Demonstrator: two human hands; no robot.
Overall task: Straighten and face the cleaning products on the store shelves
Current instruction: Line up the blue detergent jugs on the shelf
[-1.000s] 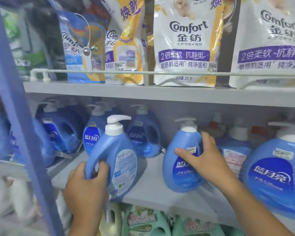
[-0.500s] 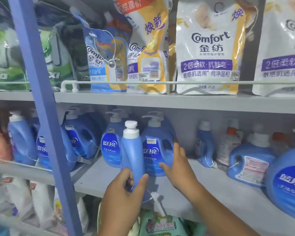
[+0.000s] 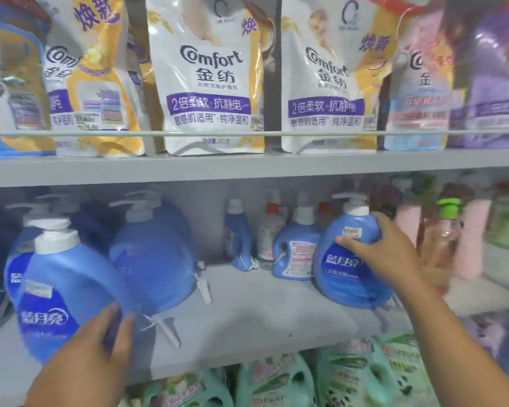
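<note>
Left hand grips one blue pump bottle; right hand clasps another bottle.

Fixtures only: upper grey metal shelf board with a thin pale wire guard rail along its front. Below it, a grey back panel and a lower grey shelf board. Two white plastic security tags lie on the lower board.

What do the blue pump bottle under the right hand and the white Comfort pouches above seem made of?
Blue pump bottle: likely rigid plastic, smooth moulded body with soft sheen, white pump. Comfort pouches: probably flexible plastic film, glossy, creased, with crimped edges.
</note>
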